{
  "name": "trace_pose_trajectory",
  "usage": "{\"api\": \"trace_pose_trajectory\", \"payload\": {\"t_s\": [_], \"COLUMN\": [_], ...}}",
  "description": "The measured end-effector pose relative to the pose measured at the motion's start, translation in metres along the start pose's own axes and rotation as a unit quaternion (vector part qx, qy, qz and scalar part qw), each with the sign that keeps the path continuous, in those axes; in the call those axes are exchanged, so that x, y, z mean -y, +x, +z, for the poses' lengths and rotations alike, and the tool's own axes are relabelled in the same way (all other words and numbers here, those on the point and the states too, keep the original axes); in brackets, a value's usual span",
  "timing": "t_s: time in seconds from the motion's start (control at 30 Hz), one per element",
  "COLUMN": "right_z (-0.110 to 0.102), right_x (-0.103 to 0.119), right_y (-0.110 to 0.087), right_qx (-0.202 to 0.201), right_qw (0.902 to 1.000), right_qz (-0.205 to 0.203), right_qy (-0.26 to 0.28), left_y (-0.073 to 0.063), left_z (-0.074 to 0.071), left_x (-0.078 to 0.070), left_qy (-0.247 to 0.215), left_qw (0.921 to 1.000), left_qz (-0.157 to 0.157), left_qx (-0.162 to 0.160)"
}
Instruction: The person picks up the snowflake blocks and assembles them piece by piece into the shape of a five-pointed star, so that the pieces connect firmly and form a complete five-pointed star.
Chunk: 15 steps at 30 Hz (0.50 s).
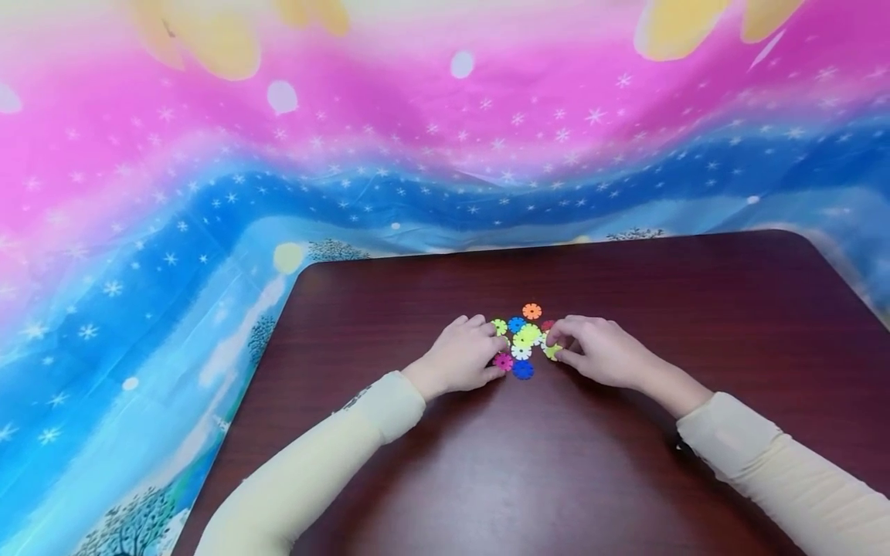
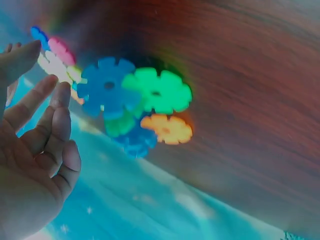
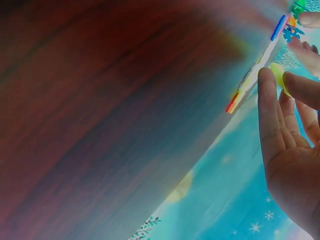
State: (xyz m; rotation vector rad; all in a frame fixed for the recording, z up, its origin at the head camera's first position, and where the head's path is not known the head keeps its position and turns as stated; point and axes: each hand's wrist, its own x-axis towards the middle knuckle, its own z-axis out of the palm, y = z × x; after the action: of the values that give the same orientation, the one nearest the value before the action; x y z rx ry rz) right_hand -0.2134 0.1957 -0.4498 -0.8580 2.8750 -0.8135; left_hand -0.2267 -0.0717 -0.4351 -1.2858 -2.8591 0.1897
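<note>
Several small notched plastic discs lie bunched on the dark table, among them a white disc point(image 1: 521, 352), a yellow disc point(image 1: 530, 333) and a dark blue disc point(image 1: 523, 371). My right hand point(image 1: 603, 352) is at the right side of the bunch, pinching a yellow-green disc point(image 3: 276, 74) between thumb and finger. On the left, my left hand point(image 1: 462, 357) reaches in beside a pink disc point(image 1: 503, 362), its fingers loosely bent around nothing. Close past those fingers, the left wrist view has a blue disc point(image 2: 108, 86) overlapping a green disc point(image 2: 159, 91).
An orange disc point(image 1: 531, 311) lies at the far side of the bunch, and a red disc point(image 1: 548, 325) is partly hidden by the right hand. Behind the table point(image 1: 445, 463) hangs a pink and blue patterned cloth point(image 1: 389, 139).
</note>
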Motion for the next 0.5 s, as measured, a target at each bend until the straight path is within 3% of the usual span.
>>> {"api": "trace_pose_trajectory", "payload": {"t_s": [0.2, 0.5], "right_z": [-0.001, -0.001], "right_x": [0.004, 0.005], "right_y": [-0.002, -0.004], "right_qx": [0.0, -0.009], "right_qw": [0.9999, 0.9996], "right_qz": [0.002, 0.007], "right_qy": [0.01, 0.024], "left_y": [0.008, 0.013], "left_z": [0.006, 0.01], "left_x": [-0.003, -0.001], "left_qy": [0.012, -0.043], "left_qw": [0.9999, 0.9988], "left_qz": [0.002, -0.012], "left_qx": [0.008, 0.022]}}
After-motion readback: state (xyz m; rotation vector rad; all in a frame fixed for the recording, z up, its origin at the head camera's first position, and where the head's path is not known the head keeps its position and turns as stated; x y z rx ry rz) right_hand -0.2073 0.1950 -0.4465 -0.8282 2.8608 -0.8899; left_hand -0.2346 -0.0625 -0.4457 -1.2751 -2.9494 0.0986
